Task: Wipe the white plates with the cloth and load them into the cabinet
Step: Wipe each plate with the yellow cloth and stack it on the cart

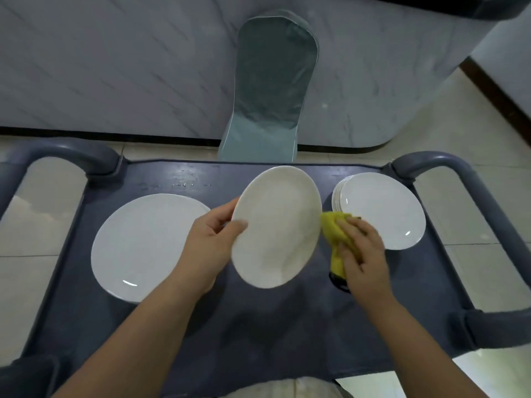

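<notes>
1. Left hand (212, 242) is clamped on the small white plate (277, 225) at the plate's 9 o'clock edge. The thumb lies over the rim on the face and the fingers are tucked behind.
2. Right hand (362, 254) has its fingers curled round a bunched yellow cloth (333, 228). It presses the cloth against the same plate's 3 o'clock rim.
3. That plate is held tilted, clear above the middle of the grey cart (201, 176), with its face turned toward the camera.
4. Judged from this, the wiping step is under way on this one plate, at its edge or back.
5. At 2 o'clock on the cart sits a stack of small white plates (379, 211), just beside the cloth hand. At 9 o'clock lies a large white plate (143, 245), with at least one more edge showing under it.
6. Whether either pile has been wiped cannot be told from how they look.
7. No cabinet is in view, so no loading shows. By this evidence most of the job seems left: finish this plate, wipe the others as needed, then carry them all to the cabinet.
</notes>
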`<state>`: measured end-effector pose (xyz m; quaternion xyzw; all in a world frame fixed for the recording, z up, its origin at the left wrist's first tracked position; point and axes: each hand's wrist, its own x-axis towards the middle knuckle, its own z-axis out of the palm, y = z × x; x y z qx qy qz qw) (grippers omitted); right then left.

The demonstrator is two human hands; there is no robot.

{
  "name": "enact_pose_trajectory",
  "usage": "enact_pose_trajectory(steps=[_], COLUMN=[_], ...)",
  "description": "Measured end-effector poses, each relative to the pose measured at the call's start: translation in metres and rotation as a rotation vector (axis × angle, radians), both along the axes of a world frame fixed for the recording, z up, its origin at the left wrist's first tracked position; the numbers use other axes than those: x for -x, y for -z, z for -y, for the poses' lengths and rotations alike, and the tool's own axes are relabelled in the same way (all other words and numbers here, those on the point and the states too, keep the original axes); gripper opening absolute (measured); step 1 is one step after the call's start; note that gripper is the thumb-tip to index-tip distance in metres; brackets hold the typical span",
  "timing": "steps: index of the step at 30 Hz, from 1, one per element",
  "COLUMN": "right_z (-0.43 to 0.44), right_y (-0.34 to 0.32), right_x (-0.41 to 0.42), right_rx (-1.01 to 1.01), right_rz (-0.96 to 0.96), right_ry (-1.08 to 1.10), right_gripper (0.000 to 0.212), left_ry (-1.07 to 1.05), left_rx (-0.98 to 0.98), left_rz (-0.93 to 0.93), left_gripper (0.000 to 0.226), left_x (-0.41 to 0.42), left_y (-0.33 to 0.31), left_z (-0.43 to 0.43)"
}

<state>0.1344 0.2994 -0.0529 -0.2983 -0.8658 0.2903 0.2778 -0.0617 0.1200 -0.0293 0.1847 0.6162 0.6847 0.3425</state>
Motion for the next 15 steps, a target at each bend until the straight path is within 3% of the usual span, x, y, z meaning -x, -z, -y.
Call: enact_pose_trajectory(steps=[4,7,9,11,15], right_z=[-0.004,0.013,0.01,0.002,0.009], right_y=[-0.054,-0.081,-0.087,-0.089,-0.091], right_x=[0.041,0.065,0.064,0.055,0.065], right_rx=[0.005,0.012,-0.055,-0.162,-0.261], right_rz=[-0.233,0.006,0.309,0.464,0.272], right_ry=[0.014,-0.219,-0.337,-0.362,-0.382], right_gripper=[0.042,0.055,0.077,0.092,0.067], left_ry=[-0.041,-0.048,-0.073,-0.1,-0.113], left_rx=[0.16,0.288,0.29,0.263,0.217], left_rz=[-0.459,-0.777,-0.841,-0.907,-1.095], left_gripper=[0.015,0.011,0.018,0.021,0.021], left_x=[-0.002,-0.01,-0.005,-0.002,-0.018], left_y=[-0.014,-0.018,-0.018,-0.021,-0.027], left_z=[-0.015,-0.026,-0.025,-0.018,-0.012])
